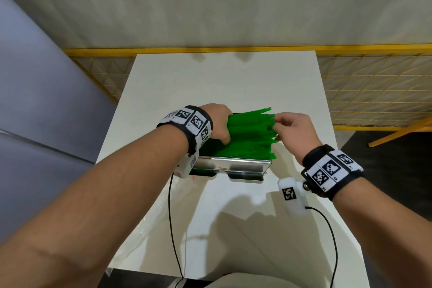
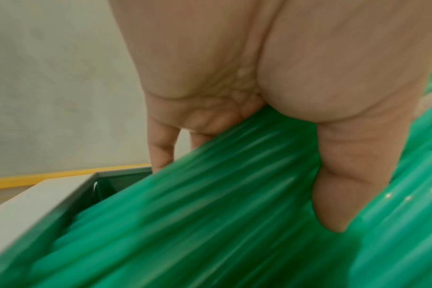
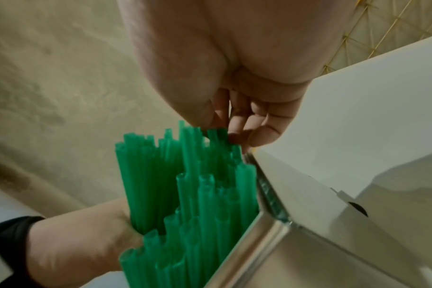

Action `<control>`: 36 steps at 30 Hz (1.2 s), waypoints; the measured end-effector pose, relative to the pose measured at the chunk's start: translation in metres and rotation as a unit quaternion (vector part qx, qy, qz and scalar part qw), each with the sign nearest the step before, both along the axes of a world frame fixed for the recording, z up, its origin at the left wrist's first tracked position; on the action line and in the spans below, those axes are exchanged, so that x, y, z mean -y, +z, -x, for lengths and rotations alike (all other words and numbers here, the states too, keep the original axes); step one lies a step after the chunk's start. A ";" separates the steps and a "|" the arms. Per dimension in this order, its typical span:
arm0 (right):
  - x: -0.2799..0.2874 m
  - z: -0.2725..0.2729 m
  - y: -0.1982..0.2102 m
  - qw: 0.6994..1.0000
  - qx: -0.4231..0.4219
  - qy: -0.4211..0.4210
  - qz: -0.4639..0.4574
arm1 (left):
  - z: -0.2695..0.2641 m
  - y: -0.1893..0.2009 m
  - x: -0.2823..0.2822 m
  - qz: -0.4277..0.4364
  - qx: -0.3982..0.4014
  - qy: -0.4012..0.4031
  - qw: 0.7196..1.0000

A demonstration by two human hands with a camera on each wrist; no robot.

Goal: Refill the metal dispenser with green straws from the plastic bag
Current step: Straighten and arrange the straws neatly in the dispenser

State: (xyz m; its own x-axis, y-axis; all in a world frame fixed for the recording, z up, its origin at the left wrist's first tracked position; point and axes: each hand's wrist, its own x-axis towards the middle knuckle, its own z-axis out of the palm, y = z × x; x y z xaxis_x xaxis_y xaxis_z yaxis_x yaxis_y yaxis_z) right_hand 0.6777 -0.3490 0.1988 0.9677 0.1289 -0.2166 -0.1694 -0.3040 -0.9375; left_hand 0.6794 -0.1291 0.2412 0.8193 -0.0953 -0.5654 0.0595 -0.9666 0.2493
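A thick bundle of green straws (image 1: 250, 133) lies slanted across the open top of the shiny metal dispenser (image 1: 231, 168) in the middle of the white table. My left hand (image 1: 219, 126) grips the bundle's left end, thumb on top (image 2: 333, 194) and fingers behind. The dispenser's rim (image 2: 69, 196) shows below the straws (image 2: 210, 224). My right hand (image 1: 280, 124) is at the uneven right ends; its thumb and fingers (image 3: 247, 134) pinch a few straw tips (image 3: 217, 134). The dispenser's side wall (image 3: 266, 243) sits right next to the straws. The clear plastic bag (image 1: 159, 222) lies flat at the near left.
The white table (image 1: 233, 82) extends behind the dispenser. A yellow mesh fence (image 1: 374, 86) runs behind and to the right, with a yellow bar (image 1: 402, 131) leaning on the dark floor. A grey panel (image 1: 46, 100) stands at the left. Black cables (image 1: 173, 229) hang from both wrists.
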 end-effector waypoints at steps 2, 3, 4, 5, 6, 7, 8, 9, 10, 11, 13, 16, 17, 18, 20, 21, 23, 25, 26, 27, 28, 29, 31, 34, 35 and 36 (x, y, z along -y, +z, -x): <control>-0.001 -0.005 0.001 0.999 0.012 0.031 0.038 | 0.000 -0.003 0.000 -0.020 0.000 -0.006 1.000; -0.001 -0.008 0.002 0.995 0.031 0.055 0.076 | -0.001 -0.005 -0.001 -0.028 0.003 -0.007 1.000; -0.002 -0.010 0.004 0.988 0.054 0.087 0.119 | 0.000 -0.008 -0.003 -0.034 0.004 -0.008 0.999; -0.002 -0.012 0.008 0.977 0.075 0.117 0.164 | 0.000 -0.010 -0.004 -0.039 0.004 -0.006 0.999; -0.004 -0.013 0.010 0.966 0.094 0.140 0.199 | 0.000 -0.013 -0.006 -0.043 0.004 -0.004 0.999; -0.003 -0.015 0.013 0.958 0.108 0.152 0.219 | 0.000 -0.015 -0.007 -0.045 0.004 -0.003 0.999; -0.004 -0.016 0.014 0.954 0.120 0.157 0.227 | 0.001 -0.017 -0.010 -0.048 0.005 -0.001 0.999; -0.003 -0.016 0.016 0.953 0.130 0.149 0.229 | 0.001 -0.018 -0.011 -0.050 0.007 -0.001 0.999; -0.002 -0.016 0.017 0.956 0.141 0.129 0.224 | 0.001 -0.020 -0.013 -0.054 0.009 -0.003 0.998; 0.000 -0.015 0.018 0.961 0.150 0.095 0.210 | 0.002 -0.021 -0.014 -0.058 0.011 -0.005 0.998; 0.001 -0.010 0.022 0.976 0.153 0.015 0.155 | 0.002 -0.024 -0.014 -0.065 0.010 -0.010 0.998; -0.003 0.008 0.024 0.991 0.099 0.017 0.090 | 0.003 -0.026 -0.008 -0.070 0.006 -0.020 0.997; -0.006 0.015 0.021 0.988 0.077 0.069 0.112 | 0.003 -0.026 -0.006 -0.076 0.007 -0.027 0.997; -0.009 0.023 0.017 0.978 0.061 0.131 0.149 | 0.003 -0.024 -0.004 -0.088 0.009 -0.036 0.995; -0.014 0.035 0.009 0.958 0.058 0.202 0.195 | 0.002 -0.020 -0.003 -0.123 0.020 -0.050 0.991; -0.015 0.039 0.007 0.959 0.062 0.199 0.191 | 0.002 -0.018 -0.003 -0.140 0.026 -0.055 0.988; -0.016 0.043 0.006 0.967 0.069 0.176 0.172 | 0.000 -0.014 -0.002 -0.158 0.027 -0.057 0.985; -0.018 0.047 0.007 0.959 0.087 0.189 0.193 | -0.001 -0.011 -0.002 -0.158 0.020 -0.053 0.986; -0.019 0.049 0.006 0.954 0.098 0.197 0.204 | -0.001 -0.010 -0.002 -0.152 0.017 -0.050 0.987; -0.020 0.050 0.005 0.952 0.109 0.198 0.207 | -0.002 -0.009 -0.002 -0.145 0.014 -0.046 0.988; -0.021 0.051 0.004 0.950 0.119 0.199 0.207 | -0.002 -0.008 -0.001 -0.137 0.008 -0.040 0.990; -0.022 0.053 0.003 0.947 0.129 0.206 0.210 | -0.003 -0.006 -0.001 -0.128 0.001 -0.035 0.991; -0.026 0.056 0.002 0.941 0.146 0.215 0.215 | -0.004 -0.004 0.000 -0.107 -0.005 -0.025 0.994; -0.030 0.057 0.002 0.958 0.133 0.188 0.170 | -0.003 -0.004 0.001 -0.084 0.014 -0.020 0.996; -0.031 0.057 0.002 0.963 0.121 0.184 0.157 | -0.002 -0.005 0.002 -0.078 0.020 -0.022 0.997; -0.030 0.057 0.002 0.966 0.118 0.177 0.147 | 0.001 -0.007 0.003 -0.075 0.020 -0.025 0.997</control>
